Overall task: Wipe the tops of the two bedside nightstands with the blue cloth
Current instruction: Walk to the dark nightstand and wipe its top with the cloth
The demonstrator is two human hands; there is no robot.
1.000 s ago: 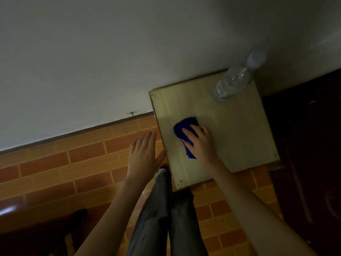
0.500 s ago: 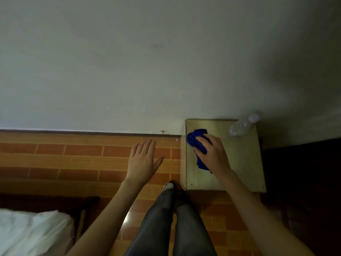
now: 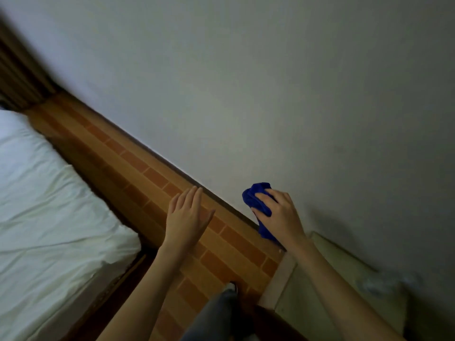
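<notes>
My right hand grips the bunched blue cloth, held in the air past the left far corner of the light wooden nightstand, in front of the white wall. The nightstand top shows at the lower right, partly hidden by my right forearm. My left hand hovers flat with fingers apart over the brick-pattern floor, holding nothing. Only one nightstand is in view.
A blurred clear plastic bottle stands on the nightstand near the wall. A bed with white sheets fills the left side. An orange brick-pattern floor strip runs between bed and wall. My jeans leg and shoe are below.
My right hand lifted the cloth off the nightstand top and away to the left. The view swung left and tilted, bringing the bed into sight and pushing the nightstand to the lower right.
</notes>
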